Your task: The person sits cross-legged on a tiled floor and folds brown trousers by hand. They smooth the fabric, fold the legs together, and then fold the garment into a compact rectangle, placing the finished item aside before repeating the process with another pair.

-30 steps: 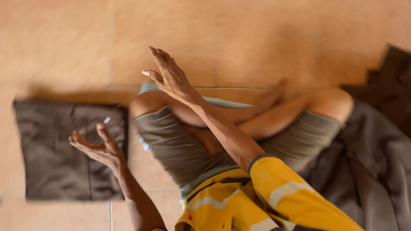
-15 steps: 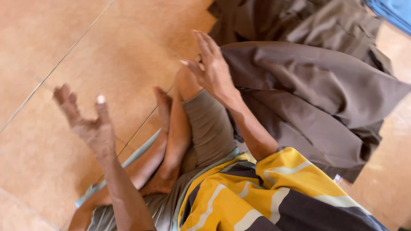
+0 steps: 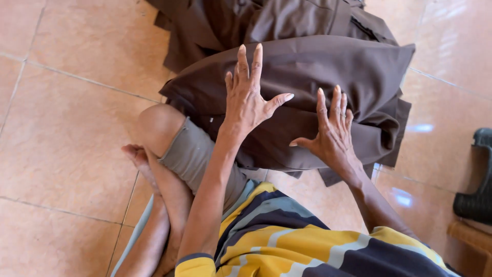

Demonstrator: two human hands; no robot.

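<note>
I sit cross-legged on a tiled floor in grey shorts and a yellow striped shirt. A heap of dark brown garments [image 3: 318, 66] lies just beyond my knee [image 3: 159, 123]. My left hand [image 3: 248, 100] hovers over the near fold of the top brown piece, fingers spread and holding nothing. My right hand [image 3: 333, 133] lies flat on the same brown cloth, to the right and a little nearer to me, its fingers apart. More brown clothing [image 3: 246, 20] is bunched up behind the top piece.
Orange-tan floor tiles [image 3: 66, 143] with thin grout lines stretch to the left and far right. A dark ribbed object [image 3: 476, 190] on a wooden edge shows at the right border. My bare foot [image 3: 136, 154] rests by my shin.
The view has swung from the folded dark cloth on my left to the brown heap on my right. Both hands came down from mid-air onto or over that heap.
</note>
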